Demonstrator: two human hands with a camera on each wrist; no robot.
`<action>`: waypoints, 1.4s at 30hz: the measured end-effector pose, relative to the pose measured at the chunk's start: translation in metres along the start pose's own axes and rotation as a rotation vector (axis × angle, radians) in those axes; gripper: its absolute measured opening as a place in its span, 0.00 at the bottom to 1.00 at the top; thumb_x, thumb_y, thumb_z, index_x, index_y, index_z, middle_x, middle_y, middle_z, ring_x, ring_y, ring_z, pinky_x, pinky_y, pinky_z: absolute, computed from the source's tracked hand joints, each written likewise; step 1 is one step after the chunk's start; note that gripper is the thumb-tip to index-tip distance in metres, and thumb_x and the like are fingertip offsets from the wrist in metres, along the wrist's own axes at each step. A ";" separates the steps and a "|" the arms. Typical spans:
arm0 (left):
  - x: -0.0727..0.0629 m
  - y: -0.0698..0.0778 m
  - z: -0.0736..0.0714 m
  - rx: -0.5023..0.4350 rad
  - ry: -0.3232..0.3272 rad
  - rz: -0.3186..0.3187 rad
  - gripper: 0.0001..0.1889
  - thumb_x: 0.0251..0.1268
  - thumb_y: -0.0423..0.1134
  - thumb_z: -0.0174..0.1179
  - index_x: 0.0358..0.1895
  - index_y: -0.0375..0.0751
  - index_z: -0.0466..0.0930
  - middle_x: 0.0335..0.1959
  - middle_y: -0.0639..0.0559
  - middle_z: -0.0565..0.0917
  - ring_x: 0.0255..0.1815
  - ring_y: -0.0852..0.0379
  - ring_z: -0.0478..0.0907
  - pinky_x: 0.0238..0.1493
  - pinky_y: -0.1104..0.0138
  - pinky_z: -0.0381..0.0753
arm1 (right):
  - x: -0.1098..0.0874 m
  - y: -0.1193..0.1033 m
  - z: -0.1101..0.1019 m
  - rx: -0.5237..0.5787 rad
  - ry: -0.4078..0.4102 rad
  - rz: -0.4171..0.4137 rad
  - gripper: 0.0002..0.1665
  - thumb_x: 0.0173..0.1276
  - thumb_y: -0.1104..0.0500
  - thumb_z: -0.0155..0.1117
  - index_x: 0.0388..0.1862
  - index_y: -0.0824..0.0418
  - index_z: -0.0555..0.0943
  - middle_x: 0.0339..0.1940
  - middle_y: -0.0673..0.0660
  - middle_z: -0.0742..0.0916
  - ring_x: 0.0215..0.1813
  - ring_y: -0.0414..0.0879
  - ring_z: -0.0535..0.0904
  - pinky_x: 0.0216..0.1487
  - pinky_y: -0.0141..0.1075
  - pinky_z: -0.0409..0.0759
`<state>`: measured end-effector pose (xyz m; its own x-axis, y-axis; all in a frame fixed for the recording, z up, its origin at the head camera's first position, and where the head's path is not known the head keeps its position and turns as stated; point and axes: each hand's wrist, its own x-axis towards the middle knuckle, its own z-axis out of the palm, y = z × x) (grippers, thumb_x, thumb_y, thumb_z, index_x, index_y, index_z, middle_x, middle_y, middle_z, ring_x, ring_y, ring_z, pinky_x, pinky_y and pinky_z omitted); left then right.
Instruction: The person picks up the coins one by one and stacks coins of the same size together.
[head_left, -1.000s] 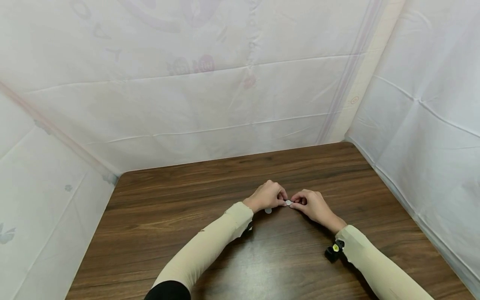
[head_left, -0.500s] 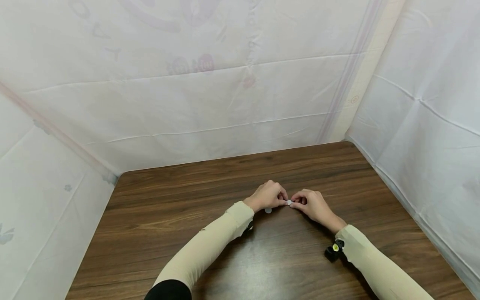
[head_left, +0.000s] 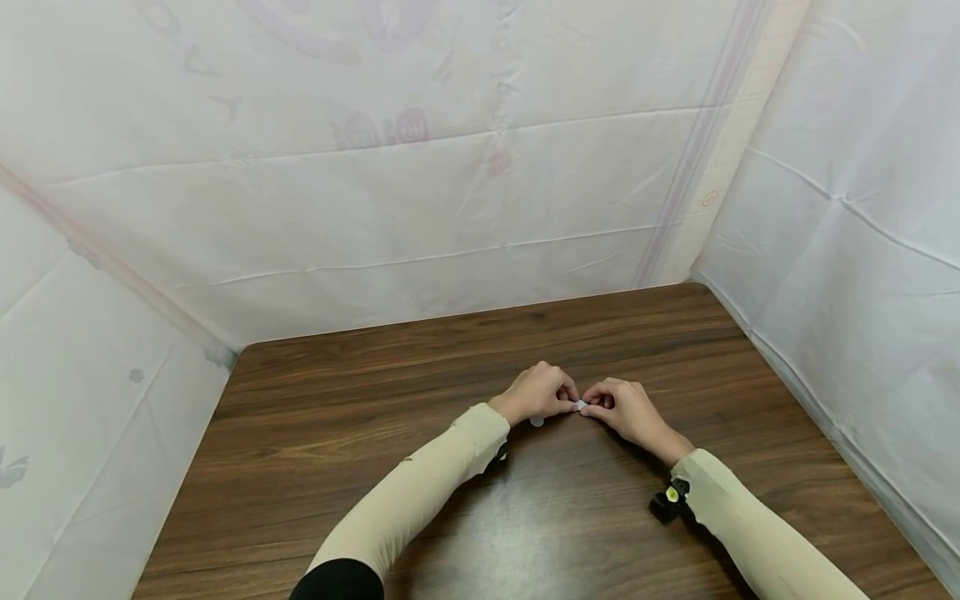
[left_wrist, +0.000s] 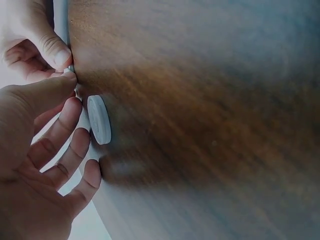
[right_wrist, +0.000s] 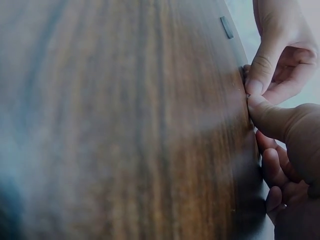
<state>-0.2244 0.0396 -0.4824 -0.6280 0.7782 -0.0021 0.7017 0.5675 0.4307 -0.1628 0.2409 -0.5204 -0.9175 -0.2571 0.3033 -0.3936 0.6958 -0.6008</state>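
Over the wooden table (head_left: 360, 433), my left hand (head_left: 534, 393) and right hand (head_left: 628, 410) meet thumb to thumb. Between the fingertips they pinch a small white piece (head_left: 581, 405) from both sides; its kind is too small and covered to tell. In the left wrist view only a sliver of it shows between the thumbs, and the left hand's other fingers are spread and bent. A flat white disc (left_wrist: 99, 120), thick-edged and round, lies on the table beside those fingers. From the head this disc (head_left: 537, 422) sits just below the left hand.
White printed sheets (head_left: 450, 208) hang behind the table, with more at both sides. A black wrist camera (head_left: 666, 504) is strapped under the right sleeve. In the right wrist view a small dark flat shape (right_wrist: 226, 27) lies near the left hand.
The left hand has shifted very slightly to the right, and less of the white piece shows between the fingertips. The right hand and the disc stay in place.
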 end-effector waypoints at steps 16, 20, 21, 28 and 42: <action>0.000 0.000 0.002 0.006 0.003 0.013 0.04 0.70 0.42 0.69 0.39 0.49 0.92 0.26 0.64 0.84 0.22 0.71 0.75 0.27 0.78 0.73 | 0.001 0.002 -0.003 0.010 -0.012 -0.019 0.07 0.59 0.58 0.81 0.34 0.54 0.89 0.28 0.42 0.84 0.27 0.33 0.73 0.29 0.31 0.74; 0.000 0.000 0.002 0.003 0.003 0.009 0.04 0.70 0.42 0.69 0.38 0.49 0.92 0.25 0.63 0.84 0.22 0.71 0.75 0.26 0.78 0.73 | 0.001 0.001 -0.004 0.015 -0.026 -0.005 0.07 0.59 0.58 0.81 0.35 0.54 0.90 0.29 0.43 0.84 0.28 0.33 0.74 0.30 0.31 0.74; 0.000 0.000 0.002 0.001 0.004 0.008 0.04 0.70 0.42 0.69 0.38 0.49 0.92 0.25 0.64 0.84 0.22 0.71 0.75 0.26 0.78 0.73 | 0.001 0.001 -0.003 0.014 -0.026 -0.002 0.07 0.59 0.58 0.81 0.35 0.54 0.89 0.29 0.43 0.84 0.28 0.33 0.74 0.30 0.31 0.74; 0.000 0.000 0.001 -0.003 0.014 0.015 0.04 0.70 0.42 0.69 0.38 0.49 0.92 0.25 0.64 0.84 0.22 0.71 0.74 0.27 0.78 0.73 | 0.001 0.002 -0.001 0.002 -0.006 -0.010 0.08 0.58 0.57 0.81 0.33 0.53 0.89 0.28 0.42 0.84 0.27 0.32 0.73 0.29 0.31 0.74; 0.000 0.000 0.001 -0.010 0.016 0.020 0.04 0.69 0.42 0.69 0.37 0.51 0.92 0.24 0.64 0.82 0.21 0.71 0.74 0.26 0.78 0.72 | 0.003 -0.001 -0.005 -0.005 -0.039 -0.002 0.07 0.59 0.57 0.81 0.32 0.53 0.88 0.27 0.42 0.83 0.27 0.33 0.73 0.30 0.31 0.74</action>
<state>-0.2239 0.0398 -0.4827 -0.6192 0.7849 0.0210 0.7109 0.5491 0.4395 -0.1645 0.2424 -0.5151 -0.9181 -0.2843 0.2760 -0.3956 0.6987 -0.5961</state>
